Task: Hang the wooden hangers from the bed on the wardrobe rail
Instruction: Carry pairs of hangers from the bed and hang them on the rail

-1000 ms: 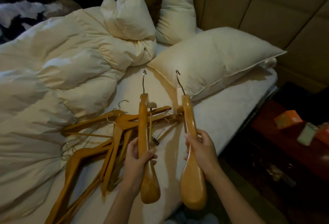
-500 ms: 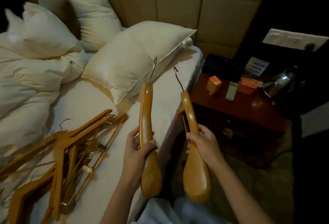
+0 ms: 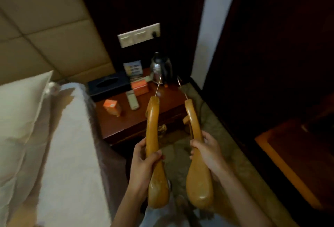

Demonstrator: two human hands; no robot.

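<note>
At nine o'clock, a cream pillow (image 3: 21,104) on the bed (image 3: 72,145), mattress edge running down toward six. Above, at ten, a padded headboard (image 3: 45,28). Near centre, a dark red nightstand (image 3: 168,104) carrying an orange box (image 3: 112,107), a remote (image 3: 132,99), a black tissue box (image 3: 108,85), a second orange box (image 3: 140,86) and a kettle (image 3: 161,67); a switch plate (image 3: 138,35) on the wall at twelve. Just below centre, left hand (image 3: 142,163) wrapped tight around left hanger (image 3: 155,154), seen edge-on, hook pointing to twelve over the nightstand. Beside it, well apart, right hand (image 3: 207,151) closed firmly around right hanger (image 3: 197,163), hook also toward twelve. Both held in the air above patterned floor (image 3: 235,154). At three, dark wood panels, blurred.
</note>
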